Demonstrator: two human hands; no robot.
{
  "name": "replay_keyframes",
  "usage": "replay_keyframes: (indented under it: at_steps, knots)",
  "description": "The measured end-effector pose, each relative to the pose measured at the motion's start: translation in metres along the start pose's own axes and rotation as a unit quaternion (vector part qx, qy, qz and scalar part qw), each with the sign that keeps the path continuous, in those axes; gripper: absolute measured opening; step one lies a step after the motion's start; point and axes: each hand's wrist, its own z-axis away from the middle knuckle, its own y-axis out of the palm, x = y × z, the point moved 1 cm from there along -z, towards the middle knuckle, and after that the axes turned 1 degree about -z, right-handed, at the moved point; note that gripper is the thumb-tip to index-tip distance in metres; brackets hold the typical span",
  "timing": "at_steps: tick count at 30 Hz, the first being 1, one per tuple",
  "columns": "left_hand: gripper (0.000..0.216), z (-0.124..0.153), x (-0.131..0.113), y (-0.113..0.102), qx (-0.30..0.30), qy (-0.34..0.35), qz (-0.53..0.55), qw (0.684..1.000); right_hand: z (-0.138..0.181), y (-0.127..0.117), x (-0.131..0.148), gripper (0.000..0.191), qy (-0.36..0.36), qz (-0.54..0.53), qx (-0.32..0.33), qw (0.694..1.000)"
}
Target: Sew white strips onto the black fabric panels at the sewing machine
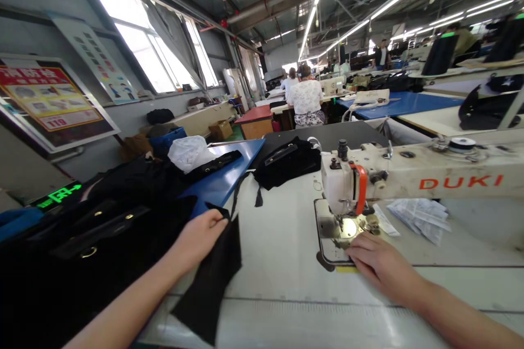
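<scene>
My left hand [207, 232] is closed in a pinch on the top of a black fabric piece [221, 272], which hangs down over the table's near edge. My right hand [379, 262] rests at the front of the needle plate of a white sewing machine [339, 185]; its fingers are pressed together, and what they hold, if anything, is hidden. The lit needle area [349, 227] lies just beyond these fingertips. Behind the machine head sits a folded black fabric bundle [286, 161] with a zipper-like strip and a dangling strap.
A large heap of black fabric pieces with gold-coloured rings [88, 252] lies at the left. Beyond it are a blue board [233, 166] and a white plastic bag [190, 152]. White paper labels [421, 218] lie under the machine arm. A person [306, 98] sits further ahead.
</scene>
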Motion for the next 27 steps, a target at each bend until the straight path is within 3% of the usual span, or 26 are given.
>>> replay_keyframes:
  at_steps: [4, 7, 10, 12, 14, 16, 18, 21, 23, 27]
  knots:
    - [0.021, 0.014, 0.0, 0.107, 0.125, -0.038, 0.137, 0.982, -0.003, -0.003, 0.0, 0.025, -0.005, 0.019, -0.008, 1.0]
    - [0.024, 0.015, -0.006, 0.145, 0.165, -0.038, 0.23, 0.958, -0.004, -0.005, -0.001, 0.021, -0.006, 0.038, -0.004, 0.999]
    - [0.03, 0.008, -0.009, 0.151, 0.13, 0.059, 0.215, 0.966, -0.005, -0.006, 0.0, 0.018, -0.006, 0.056, 0.003, 0.998]
    - [0.038, 0.007, -0.006, 0.151, 0.102, 0.23, 0.064, 0.966, -0.006, -0.005, 0.001, 0.018, -0.002, 0.058, -0.014, 0.998]
    - [0.044, 0.01, 0.0, 0.155, 0.108, 0.392, -0.108, 0.907, -0.005, -0.007, -0.002, 0.019, 0.005, 0.058, -0.042, 0.997]
    - [0.047, 0.015, 0.011, 0.163, 0.126, 0.468, -0.218, 0.847, -0.001, -0.013, -0.01, 0.02, 0.023, 0.065, -0.067, 0.995]
    - [0.05, 0.018, 0.02, 0.169, 0.112, 0.468, -0.27, 0.834, 0.005, -0.025, -0.024, 0.02, 0.071, 0.082, -0.088, 0.99]
    - [0.052, 0.019, 0.026, 0.176, 0.064, 0.434, -0.294, 0.849, 0.017, -0.05, -0.049, 0.018, 0.188, 0.121, -0.092, 0.97]
    - [0.051, 0.019, 0.024, 0.18, 0.051, 0.411, -0.297, 0.86, 0.021, -0.063, -0.059, 0.019, 0.222, 0.133, -0.048, 0.965]
    - [0.052, 0.015, 0.016, 0.186, 0.048, 0.385, -0.304, 0.87, 0.018, -0.067, -0.06, 0.01, 0.186, 0.195, 0.08, 0.96]
